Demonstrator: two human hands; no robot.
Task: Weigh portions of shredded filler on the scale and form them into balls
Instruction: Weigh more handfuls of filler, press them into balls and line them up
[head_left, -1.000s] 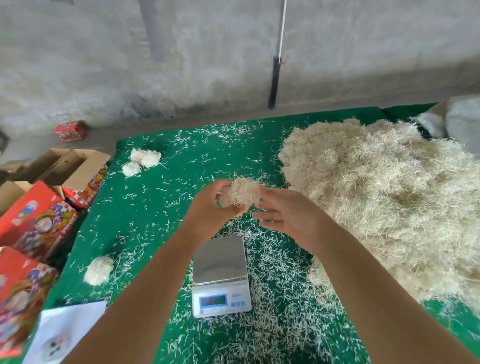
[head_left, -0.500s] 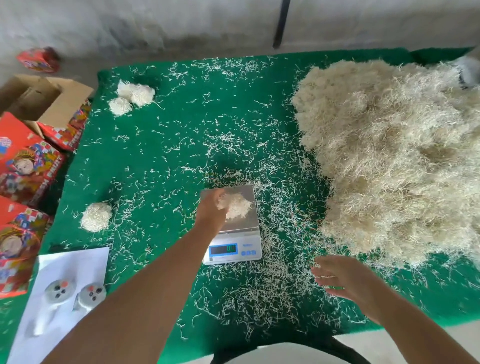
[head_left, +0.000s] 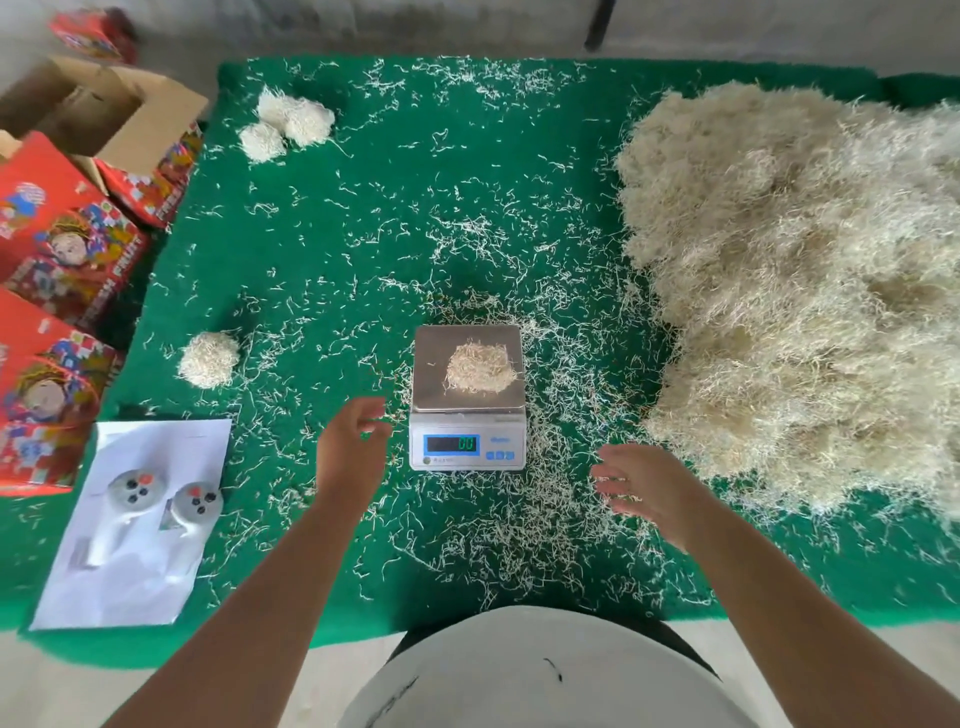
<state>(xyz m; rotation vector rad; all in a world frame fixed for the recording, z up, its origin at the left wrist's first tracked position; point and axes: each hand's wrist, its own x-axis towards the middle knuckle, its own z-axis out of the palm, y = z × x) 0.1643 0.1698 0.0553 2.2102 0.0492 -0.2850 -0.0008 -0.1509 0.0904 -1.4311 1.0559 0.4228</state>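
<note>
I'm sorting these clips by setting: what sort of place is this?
Probably a small packing workshop, not a home kitchen. A green felt-covered table carries a large heap of pale shredded filler and a small silver digital scale, with red printed gift boxes stacked alongside, against a bare concrete wall.

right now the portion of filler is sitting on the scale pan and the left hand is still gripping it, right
Not quite. The portion of filler does sit on the scale pan, but the left hand is off it, open beside the scale and holding nothing. The head view shows this. The right hand is open too.
</note>
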